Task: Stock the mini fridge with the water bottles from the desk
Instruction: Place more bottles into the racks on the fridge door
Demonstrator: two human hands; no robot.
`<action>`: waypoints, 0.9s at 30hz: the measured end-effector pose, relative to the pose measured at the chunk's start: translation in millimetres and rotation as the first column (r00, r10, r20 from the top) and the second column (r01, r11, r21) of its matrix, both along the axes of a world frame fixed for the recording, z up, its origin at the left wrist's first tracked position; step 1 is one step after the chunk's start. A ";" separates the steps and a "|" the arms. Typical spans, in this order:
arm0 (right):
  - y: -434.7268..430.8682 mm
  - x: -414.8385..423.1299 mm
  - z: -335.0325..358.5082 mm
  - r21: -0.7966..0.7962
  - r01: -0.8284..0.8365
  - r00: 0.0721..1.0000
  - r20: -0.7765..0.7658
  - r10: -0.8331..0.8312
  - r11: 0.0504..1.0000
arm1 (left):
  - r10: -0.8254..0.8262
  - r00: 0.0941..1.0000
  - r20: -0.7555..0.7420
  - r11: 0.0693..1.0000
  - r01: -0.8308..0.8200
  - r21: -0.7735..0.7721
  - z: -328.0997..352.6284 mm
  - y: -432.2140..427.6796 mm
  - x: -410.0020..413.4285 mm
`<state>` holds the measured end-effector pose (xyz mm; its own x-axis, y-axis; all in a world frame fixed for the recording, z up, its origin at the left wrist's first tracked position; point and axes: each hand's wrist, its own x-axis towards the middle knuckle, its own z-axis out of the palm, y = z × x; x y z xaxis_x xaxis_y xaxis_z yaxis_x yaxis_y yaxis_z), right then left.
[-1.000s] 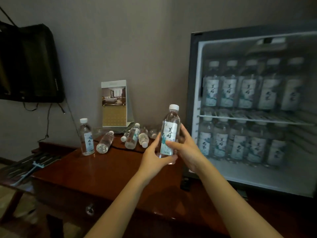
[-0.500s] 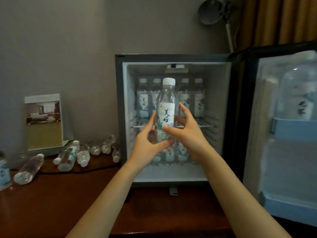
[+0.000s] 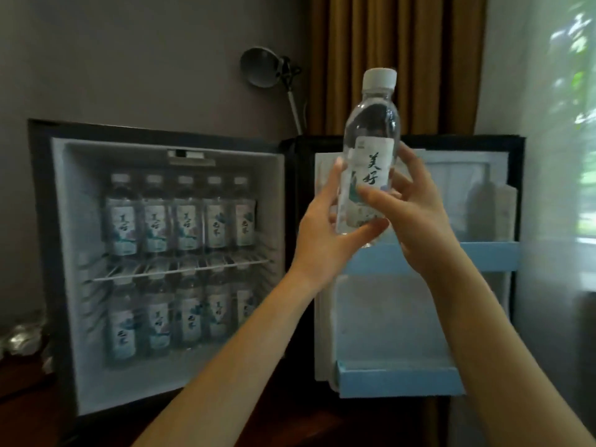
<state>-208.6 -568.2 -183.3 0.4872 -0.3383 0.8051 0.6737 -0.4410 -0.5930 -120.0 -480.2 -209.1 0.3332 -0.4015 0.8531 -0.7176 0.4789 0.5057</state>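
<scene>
I hold a clear water bottle (image 3: 370,150) with a white cap and a white label upright in front of the open fridge door (image 3: 403,311). My left hand (image 3: 325,233) grips its lower left side and my right hand (image 3: 416,214) wraps its right side. The mini fridge (image 3: 64,253) stands open on the left, with a row of bottles (image 3: 180,221) on its wire shelf and another row (image 3: 180,317) below. One bottle (image 3: 480,204) stands in the door's upper blue shelf (image 3: 490,256).
The door's lower blue shelf (image 3: 400,380) holds nothing. Loose bottles (image 3: 19,337) lie on the dark wooden desk (image 3: 25,414) at the far left. A lamp (image 3: 261,67) and a brown curtain (image 3: 396,59) rise behind the fridge; a window (image 3: 567,124) is at right.
My view has swung right from the desk to the fridge door. Both hands carried the bottle right and upward, from in front of the fridge's shelves to the door.
</scene>
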 end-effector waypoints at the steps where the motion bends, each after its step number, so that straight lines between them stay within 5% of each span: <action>1: -10.8 -5.7 2.8 0.018 0.031 0.999 0.025 -0.032 0.999 | -0.002 1.000 0.029 1.000 0.002 0.006 4.6 -13.7 -5.7; 7: -71.9 -14.4 9.1 0.069 0.171 0.982 0.064 -0.175 0.983 | 0.252 0.933 0.259 0.966 -0.259 -0.005 17.6 -62.2 -4.6; 13: -103.2 10.2 -4.1 0.084 0.217 0.975 -0.072 -0.211 0.973 | 0.528 0.805 0.270 0.849 -0.511 -0.136 20.7 -70.9 18.2; 27: -122.8 17.6 -8.9 -0.219 0.194 0.907 -0.330 -0.260 0.956 | 0.625 0.723 0.295 0.780 -0.596 -0.191 12.7 -82.4 30.6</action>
<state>-191.0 -691.0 -192.2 0.6766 -0.3416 0.6523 0.3049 -0.6764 -0.6705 -89.3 -562.6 -196.4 0.1819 -0.1372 0.9737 -0.9809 -0.0942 0.1699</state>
